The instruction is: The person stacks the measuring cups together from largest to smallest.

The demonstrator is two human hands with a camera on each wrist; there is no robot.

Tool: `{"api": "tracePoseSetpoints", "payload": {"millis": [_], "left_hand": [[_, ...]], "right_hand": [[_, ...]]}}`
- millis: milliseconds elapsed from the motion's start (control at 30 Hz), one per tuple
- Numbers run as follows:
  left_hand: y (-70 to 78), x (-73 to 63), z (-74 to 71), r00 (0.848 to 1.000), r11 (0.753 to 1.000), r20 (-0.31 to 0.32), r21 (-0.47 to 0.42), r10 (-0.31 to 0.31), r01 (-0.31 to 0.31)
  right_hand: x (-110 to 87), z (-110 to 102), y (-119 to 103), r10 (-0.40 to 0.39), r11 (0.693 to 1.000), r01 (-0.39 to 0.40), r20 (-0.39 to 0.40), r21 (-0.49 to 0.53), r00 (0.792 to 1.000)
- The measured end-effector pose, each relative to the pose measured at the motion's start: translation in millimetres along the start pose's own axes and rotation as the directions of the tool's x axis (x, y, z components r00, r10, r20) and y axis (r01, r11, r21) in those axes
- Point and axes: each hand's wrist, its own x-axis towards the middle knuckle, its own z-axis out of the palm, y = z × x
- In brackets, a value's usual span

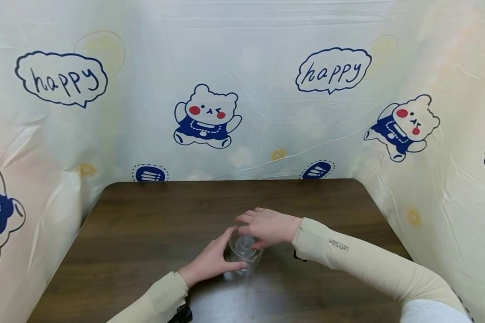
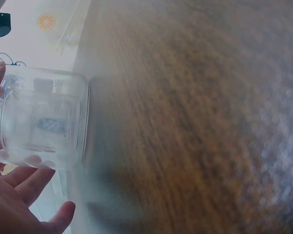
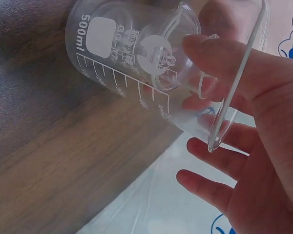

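On the table, a clear glass beaker (image 3: 124,83), marked 500ml with a white scale, holds smaller clear glassware nested inside it. My left hand (image 1: 212,259) curves round the beaker's side, fingers at its left and thumb across its front. In the left wrist view those fingers (image 2: 31,183) lie against the glass, the little finger apart from it. From above, my right hand (image 1: 268,228) reaches over the rim, thumb and some fingers inside, pinching a smaller glass beaker (image 1: 245,243). Two other right fingers (image 3: 210,190) stretch outside the beaker. Overlapping glass blurs the inner edges.
The brown wooden table (image 1: 153,215) has rounded far corners. A pale printed curtain (image 1: 262,98) with bears and "happy" bubbles hangs behind it and along both sides. A dark strap (image 1: 182,312) shows at the left wrist.
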Motion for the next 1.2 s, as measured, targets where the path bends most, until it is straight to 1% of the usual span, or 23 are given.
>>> {"api": "tracePoseSetpoints", "payload": {"millis": [133, 467, 767, 1067, 1200], "left_hand": [[-0.3, 0.0, 0.0, 1.000, 1.000, 0.005, -0.003, -0.001, 0.001], [1.0, -0.7, 0.1, 1.000, 1.000, -0.017, 0.011, 0.025, -0.025], [-1.2, 0.6, -0.6, 1.000, 1.000, 0.001, -0.009, 0.026, -0.026], [-0.4, 0.6, -0.9, 1.000, 1.000, -0.008, -0.005, 0.021, -0.021], [-0.6, 0.4, -0.7, 1.000, 1.000, -0.014, -0.001, 0.023, -0.023]], "right_hand": [[2.1, 0.9, -1.4, 0.002, 1.000, -0.002, 0.003, -0.016, 1.000], [5.2, 2.2, -5.0, 0.011, 0.997, -0.011, -0.001, -0.078, 1.000], [7.5, 0.8, -6.3, 0.024, 0.995, -0.023, 0.006, -0.100, 1.000], [4.8, -5.3, -1.8, 0.002, 0.998, -0.005, -0.044, -0.068, 0.999], [3.2, -7.6, 1.1, 0.013, 0.999, -0.015, -0.043, -0.042, 0.999]]}}
